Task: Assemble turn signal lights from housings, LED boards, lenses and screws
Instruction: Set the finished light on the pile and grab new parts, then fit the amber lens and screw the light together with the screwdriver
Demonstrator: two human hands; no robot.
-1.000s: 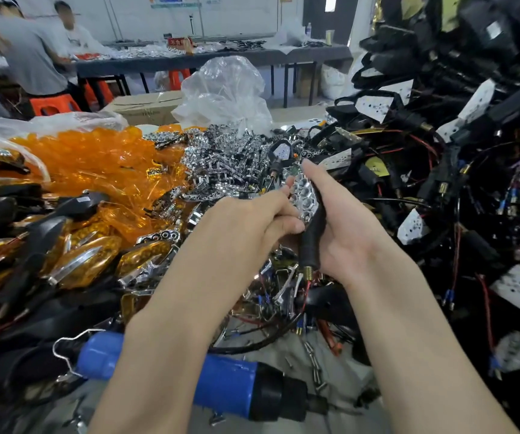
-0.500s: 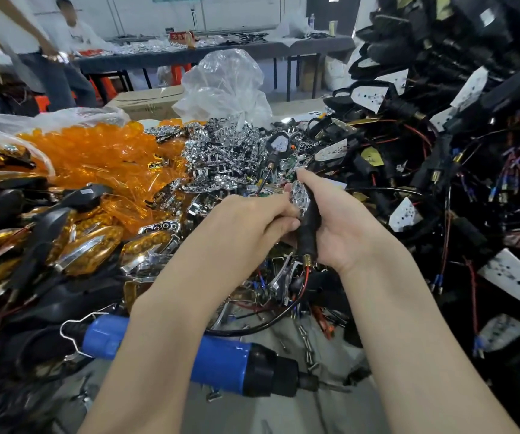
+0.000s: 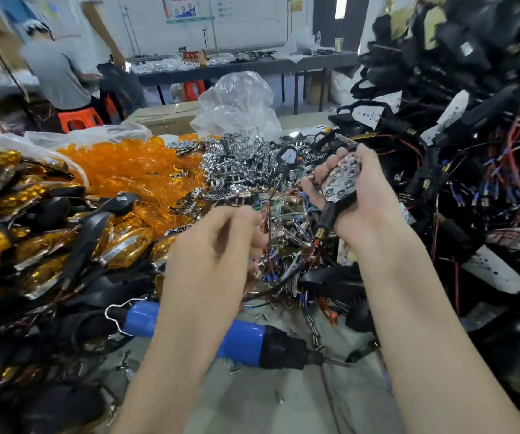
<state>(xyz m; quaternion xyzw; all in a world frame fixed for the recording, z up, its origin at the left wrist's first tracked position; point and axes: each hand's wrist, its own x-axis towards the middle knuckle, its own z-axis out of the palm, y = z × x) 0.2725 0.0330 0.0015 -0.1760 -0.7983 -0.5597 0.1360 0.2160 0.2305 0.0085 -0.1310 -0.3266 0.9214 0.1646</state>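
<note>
A turn signal light point(image 3: 341, 180) is gripped in the right hand point(image 3: 368, 208) above the parts heap, with fingers wrapped round its black body and the chrome face up. Its long axis is tilted: stem down toward the person, broad end away. The left hand point(image 3: 218, 249) is curled and blurred, so whether anything is pinched cannot be told. Orange lenses point(image 3: 121, 170) are heaped in a clear bag point(image 3: 95, 136) — no writing can be read.

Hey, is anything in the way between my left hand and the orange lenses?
Nothing visible blocks it. The orange lenses lie heaped and uncovered left of and beyond the left hand; a few chrome reflectors lie loose at the heap's near edge. The right hand holds the housing.
</note>
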